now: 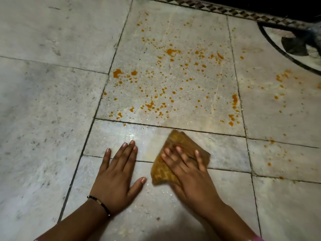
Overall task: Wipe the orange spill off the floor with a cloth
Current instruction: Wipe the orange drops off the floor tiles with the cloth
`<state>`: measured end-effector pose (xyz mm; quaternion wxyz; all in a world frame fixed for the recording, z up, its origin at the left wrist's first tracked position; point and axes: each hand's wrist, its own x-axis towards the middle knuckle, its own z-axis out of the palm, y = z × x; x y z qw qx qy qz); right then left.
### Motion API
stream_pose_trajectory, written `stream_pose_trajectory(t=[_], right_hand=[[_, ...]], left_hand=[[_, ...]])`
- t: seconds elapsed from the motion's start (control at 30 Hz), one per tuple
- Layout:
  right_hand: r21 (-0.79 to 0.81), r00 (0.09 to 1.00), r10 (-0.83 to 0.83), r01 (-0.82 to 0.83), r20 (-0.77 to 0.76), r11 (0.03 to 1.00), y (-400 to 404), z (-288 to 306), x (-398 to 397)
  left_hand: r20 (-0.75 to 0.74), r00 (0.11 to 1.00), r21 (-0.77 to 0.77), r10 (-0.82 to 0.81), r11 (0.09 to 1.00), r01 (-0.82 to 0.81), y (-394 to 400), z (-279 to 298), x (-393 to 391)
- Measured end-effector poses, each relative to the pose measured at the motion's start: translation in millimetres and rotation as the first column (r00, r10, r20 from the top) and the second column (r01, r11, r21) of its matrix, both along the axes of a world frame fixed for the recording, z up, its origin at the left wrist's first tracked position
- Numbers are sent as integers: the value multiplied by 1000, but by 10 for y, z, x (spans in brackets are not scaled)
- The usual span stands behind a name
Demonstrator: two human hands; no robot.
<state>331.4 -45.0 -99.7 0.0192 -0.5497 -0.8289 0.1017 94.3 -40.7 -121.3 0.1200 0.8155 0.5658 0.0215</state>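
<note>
Marble floor point(52, 101), orange spill point(173, 75) beyond the fingertips.
Right hand point(189, 173) presses one cloth point(180, 141) with flat fingers; left hand point(116, 174) rests outspread alongside.

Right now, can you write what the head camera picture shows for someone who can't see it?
A right hand presses a folded cloth flat on a pale stone floor, just below many orange spill drops. The left hand rests flat beside it, a bracelet on the wrist.

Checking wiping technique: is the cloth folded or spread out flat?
Folded. The cloth shows stacked layered edges at its far corner, a compact pad under the right hand, which presses it with straight fingers.
</note>
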Motion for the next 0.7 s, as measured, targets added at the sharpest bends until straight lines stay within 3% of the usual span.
stream_pose_trajectory(t=[0.1,0.23,0.37,0.47,0.6,0.7], right_hand=[[-35,986,-168,167,-14,985,-186,47,456],[-85,953,-301,303,31,949,513,97,423],[-115,992,-119,123,36,986,870,108,-192],[-34,1000,23,-22,12,999,296,14,-317],[4,977,-206,206,50,978,-413,-47,402],[-22,907,-418,419,50,908,-140,-9,680]], left_hand=[[-6,1000,4,-1,1000,1,-4,-8,-4],[-28,1000,5,-8,1000,8,-11,-6,3],[-40,999,-1,-13,1000,13,-1,-5,7],[-23,1000,-7,-4,1000,4,-2,1,-2],[-9,1000,-5,-2,1000,2,-5,3,3],[-16,1000,-8,0,1000,0,-7,-7,4]])
